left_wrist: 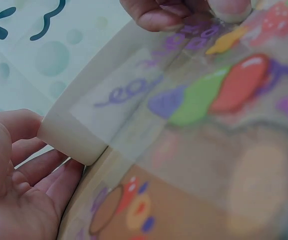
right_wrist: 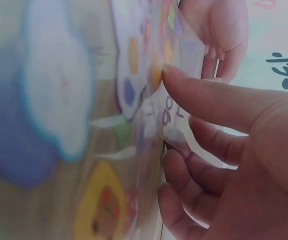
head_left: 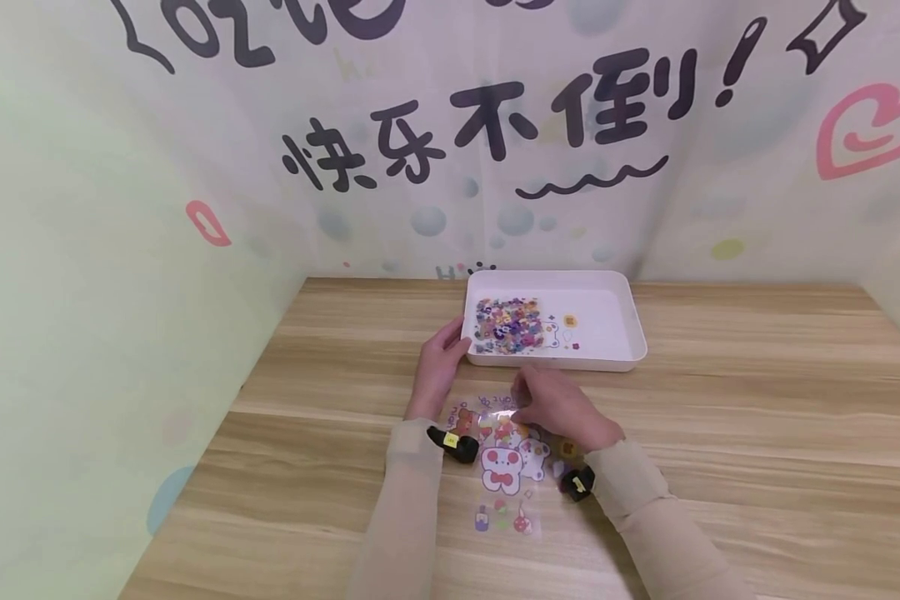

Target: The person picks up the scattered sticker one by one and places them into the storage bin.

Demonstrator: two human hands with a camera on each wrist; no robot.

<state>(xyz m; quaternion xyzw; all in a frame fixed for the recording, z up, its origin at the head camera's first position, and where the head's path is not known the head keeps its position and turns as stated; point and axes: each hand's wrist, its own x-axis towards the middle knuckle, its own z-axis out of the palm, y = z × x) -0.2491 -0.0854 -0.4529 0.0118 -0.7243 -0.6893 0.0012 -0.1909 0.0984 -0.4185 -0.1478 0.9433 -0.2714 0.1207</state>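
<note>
My left hand grips the front left corner of a white tray. In the left wrist view its fingers lie against the outside of the corner. My right hand pinches the upper part of a clear sticker sheet printed with bears, a white rabbit-like figure and small pictures. The right wrist view shows the thumb on the sheet's near face and the other fingers behind it. The sheet stands in front of the tray, its upper part lifted; how far its lower end touches the table is unclear.
Inside the tray's left half lies a clear packet full of small colourful pieces. A few printed stickers show beside it on the tray floor. The wooden table meets a printed cloth backdrop behind the tray.
</note>
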